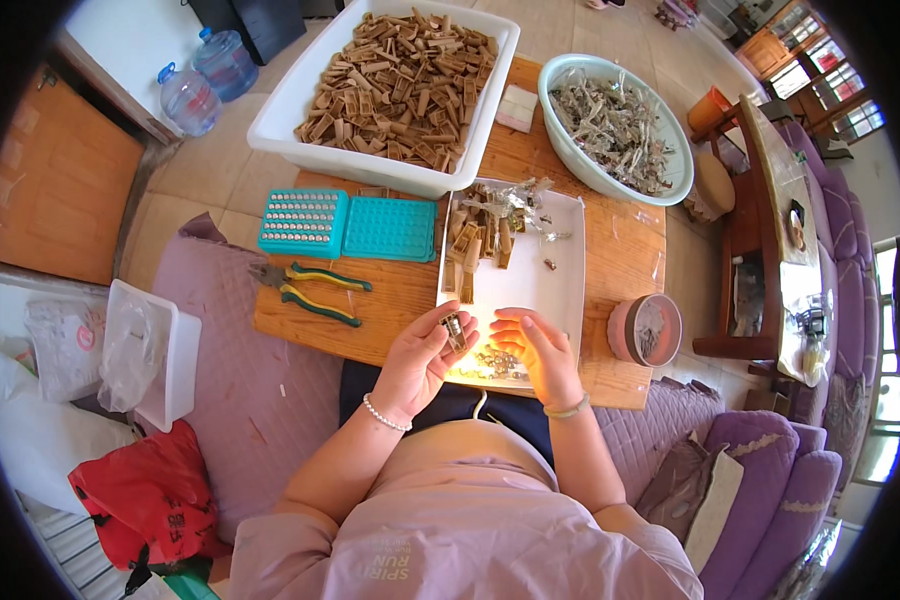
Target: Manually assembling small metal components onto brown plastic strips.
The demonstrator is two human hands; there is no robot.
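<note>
My left hand [422, 352] holds a small brownish metal piece [455, 331] pinched between thumb and fingers, just over the near left edge of a white rectangular tray [560, 285]. My right hand [535, 350] hovers over the near end of that tray, fingers curled above a heap of small shiny parts [490, 364]; whether it grips one I cannot tell. At the tray's far end lie several brown stick-like pieces [475, 245] and crumpled clear wrappers [518, 195].
A wooden board [620, 250] carries a big white tub of brown pieces [395, 80], a pale green bowl of scraps [615, 125], two teal pegged trays [345, 225], green-handled pliers [310, 290] and a round pink tin [645, 330]. Purple sofa cushions surround it; water jugs [205, 80] stand far left.
</note>
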